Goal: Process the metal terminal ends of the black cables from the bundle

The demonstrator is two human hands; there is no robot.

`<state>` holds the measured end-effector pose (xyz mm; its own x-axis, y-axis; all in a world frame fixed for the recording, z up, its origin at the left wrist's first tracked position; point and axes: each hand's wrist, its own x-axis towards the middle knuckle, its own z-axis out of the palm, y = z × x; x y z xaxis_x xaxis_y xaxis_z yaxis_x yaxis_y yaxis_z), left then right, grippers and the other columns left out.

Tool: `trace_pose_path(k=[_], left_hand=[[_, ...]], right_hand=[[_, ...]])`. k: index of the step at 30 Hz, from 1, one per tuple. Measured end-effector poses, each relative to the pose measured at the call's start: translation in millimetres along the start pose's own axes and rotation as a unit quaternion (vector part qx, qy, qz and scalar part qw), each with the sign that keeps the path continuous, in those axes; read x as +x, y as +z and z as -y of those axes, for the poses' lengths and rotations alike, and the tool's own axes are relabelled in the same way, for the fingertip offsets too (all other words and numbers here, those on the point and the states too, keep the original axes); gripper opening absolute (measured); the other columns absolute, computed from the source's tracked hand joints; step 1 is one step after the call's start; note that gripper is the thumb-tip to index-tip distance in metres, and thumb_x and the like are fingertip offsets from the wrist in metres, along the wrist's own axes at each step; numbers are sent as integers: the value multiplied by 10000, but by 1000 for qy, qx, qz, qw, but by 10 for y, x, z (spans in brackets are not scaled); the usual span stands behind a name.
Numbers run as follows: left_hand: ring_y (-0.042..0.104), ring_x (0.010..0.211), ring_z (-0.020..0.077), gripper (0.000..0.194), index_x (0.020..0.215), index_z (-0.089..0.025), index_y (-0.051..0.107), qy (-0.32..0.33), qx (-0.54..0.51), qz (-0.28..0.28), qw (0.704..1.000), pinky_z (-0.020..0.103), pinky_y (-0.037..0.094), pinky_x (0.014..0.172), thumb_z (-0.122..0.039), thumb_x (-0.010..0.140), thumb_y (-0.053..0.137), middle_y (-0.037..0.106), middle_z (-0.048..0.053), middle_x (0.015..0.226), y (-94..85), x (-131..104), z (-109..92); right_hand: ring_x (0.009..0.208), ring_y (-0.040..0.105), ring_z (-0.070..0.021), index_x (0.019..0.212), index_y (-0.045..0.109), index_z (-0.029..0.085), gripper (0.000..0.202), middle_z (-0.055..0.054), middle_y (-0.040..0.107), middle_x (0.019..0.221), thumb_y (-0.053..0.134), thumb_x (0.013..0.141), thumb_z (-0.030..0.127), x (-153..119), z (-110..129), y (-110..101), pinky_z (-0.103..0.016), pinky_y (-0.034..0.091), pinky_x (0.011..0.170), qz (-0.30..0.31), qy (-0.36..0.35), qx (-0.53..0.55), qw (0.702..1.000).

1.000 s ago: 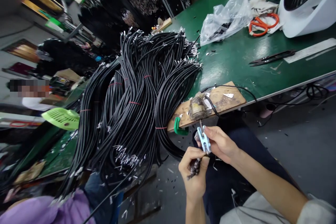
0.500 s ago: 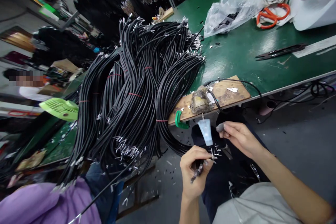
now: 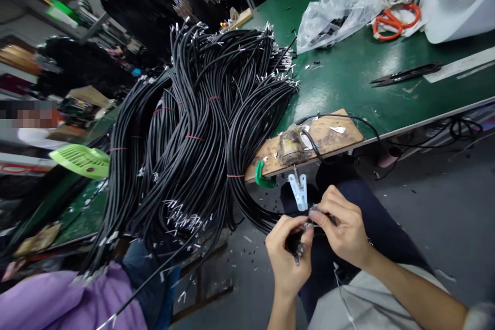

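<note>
My left hand is closed round the ends of several black cables, whose dark tips stick out below the fingers. Right beside it, my right hand pinches a small greyish piece at the cable ends; its exact shape is hidden by the fingers. The fingertips of both hands nearly meet. Just above them a light blue clip hangs from the motor-like block on a wooden board. A bundle of black cables curves down from the left towards my left hand.
Large bundles of black cables cover the left of the green table. A green clamp grips the board. Further right lie a plastic bag, orange-handled scissors and black shears. A person in purple is at the lower left.
My right hand has moved down and left to meet my left hand at the cable ends. The blue clip has turned and now shows its two arms. The view has shifted slightly.
</note>
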<state>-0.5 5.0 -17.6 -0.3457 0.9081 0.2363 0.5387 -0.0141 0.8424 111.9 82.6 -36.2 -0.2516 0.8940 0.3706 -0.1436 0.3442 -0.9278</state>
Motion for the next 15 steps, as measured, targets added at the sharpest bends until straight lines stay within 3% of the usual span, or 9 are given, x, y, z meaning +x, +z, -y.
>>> trace_pose_path(k=[3, 6, 8, 9, 12, 15], left_hand=[[532, 564, 111, 33, 832, -167, 655, 0, 8, -31, 999, 204, 402, 522, -182, 811, 634, 556, -7, 672, 47, 7, -10], [508, 549, 102, 60, 786, -168, 635, -6, 3, -36, 999, 203, 376, 512, -210, 827, 624, 532, -17, 660, 72, 27, -16], [502, 545, 101, 108, 751, -167, 627, -7, -5, -23, 1000, 207, 365, 512, -224, 841, 608, 530, -18, 649, 66, 34, -20], [502, 546, 103, 128, 742, -166, 628, -4, -11, -13, 1000, 210, 363, 515, -229, 849, 597, 534, -15, 643, 57, 37, -23], [500, 542, 106, 208, 702, -164, 618, -1, -35, 26, 999, 215, 359, 523, -236, 885, 551, 543, -8, 617, 14, 47, -36], [482, 519, 98, 322, 614, -164, 567, -17, -40, 52, 998, 214, 344, 522, -241, 920, 499, 519, -14, 569, -28, 55, -62]], right_hand=[[674, 450, -161, 690, 642, 170, 179, -21, 502, 662, 602, 852, 235, -59, -22, 62, -295, 378, 606, 1, 119, 181, 976], [636, 450, -134, 671, 643, 163, 213, -6, 481, 662, 656, 798, 334, -77, -11, 101, -271, 398, 603, 10, 283, 380, 881], [618, 449, -119, 672, 640, 153, 199, -1, 497, 645, 712, 738, 327, -71, -4, 104, -258, 410, 613, 18, 342, 447, 827], [609, 451, -113, 676, 642, 149, 196, -1, 510, 639, 729, 722, 318, -69, -6, 100, -250, 412, 609, 26, 351, 461, 814], [602, 474, -108, 709, 645, 144, 205, -7, 544, 651, 726, 751, 327, -81, -40, 72, -237, 423, 591, 60, 338, 455, 822], [622, 508, -108, 789, 653, 152, 207, -10, 570, 692, 648, 843, 351, -96, -85, 14, -229, 434, 592, 77, 299, 385, 870]])
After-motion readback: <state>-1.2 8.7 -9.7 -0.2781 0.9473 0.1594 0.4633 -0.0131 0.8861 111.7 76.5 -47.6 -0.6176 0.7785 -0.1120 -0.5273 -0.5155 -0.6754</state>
